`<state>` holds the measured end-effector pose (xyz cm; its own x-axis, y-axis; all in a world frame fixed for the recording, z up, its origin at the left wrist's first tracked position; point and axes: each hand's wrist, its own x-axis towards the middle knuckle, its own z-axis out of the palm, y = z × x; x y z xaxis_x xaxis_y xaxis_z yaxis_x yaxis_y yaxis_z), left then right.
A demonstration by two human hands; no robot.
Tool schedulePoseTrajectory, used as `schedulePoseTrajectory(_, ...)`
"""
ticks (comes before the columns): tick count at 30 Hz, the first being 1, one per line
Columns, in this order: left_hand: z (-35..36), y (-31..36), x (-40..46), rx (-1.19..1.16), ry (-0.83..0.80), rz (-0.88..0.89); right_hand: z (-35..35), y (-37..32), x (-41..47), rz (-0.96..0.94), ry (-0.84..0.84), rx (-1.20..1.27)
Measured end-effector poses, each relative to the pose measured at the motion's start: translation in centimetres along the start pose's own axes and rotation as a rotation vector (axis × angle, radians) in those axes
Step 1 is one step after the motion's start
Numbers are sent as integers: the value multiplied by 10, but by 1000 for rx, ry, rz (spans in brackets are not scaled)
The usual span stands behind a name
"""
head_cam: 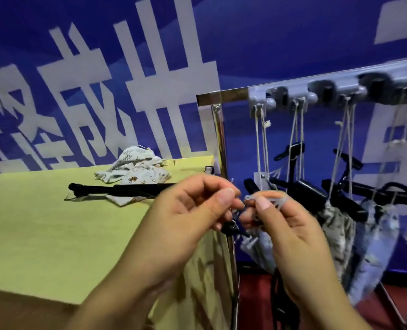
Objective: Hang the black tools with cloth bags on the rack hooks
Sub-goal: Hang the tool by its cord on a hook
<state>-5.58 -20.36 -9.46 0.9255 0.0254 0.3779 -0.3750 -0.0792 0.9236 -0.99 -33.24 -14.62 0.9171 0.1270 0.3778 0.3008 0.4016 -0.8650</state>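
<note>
- A blue wall (281,39) with big white characters fills the background.
- The counter (43,229), under a yellow-green cloth, takes up the lower left.
- The rack (223,97), a metal frame with a grey hook strip (340,84) along its top bar, stands just beside the counter's right edge.
- Several black tools (309,194) with patterned cloth bags (335,225) hang by pale strings from the hooks, crowded together.
- The left hand (185,217) is raised in front of the rack post, its grip closed as thumb and forefinger pinch a thin string; a small black piece (231,228) shows just under its fingers.
- The right hand (290,229), nearly touching the left, has its grip pinched on a pale loop of string (269,200).
- One more black tool (116,188) lies flat on the counter, resting partly on a bag.
- A floral cloth bag (135,167) lies crumpled behind it, near the counter's far edge.
</note>
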Motion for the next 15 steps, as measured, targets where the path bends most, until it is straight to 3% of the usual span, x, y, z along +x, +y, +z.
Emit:
schedulePoseTrajectory(3,7,-9,-32,-232,-122,-22,2,-19,-17,-38,-37,-11)
schedulePoseTrajectory(6,15,-16,-50,-359,-89,38,4,-28,-30,-44,-72,6)
schedulePoseTrajectory(9,18,-15,-56,-400,-14,96,6,-36,-38,-15,-76,86)
schedulePoseTrajectory(15,18,-9,-55,-400,-21,152,5,-44,-40,-103,-118,1)
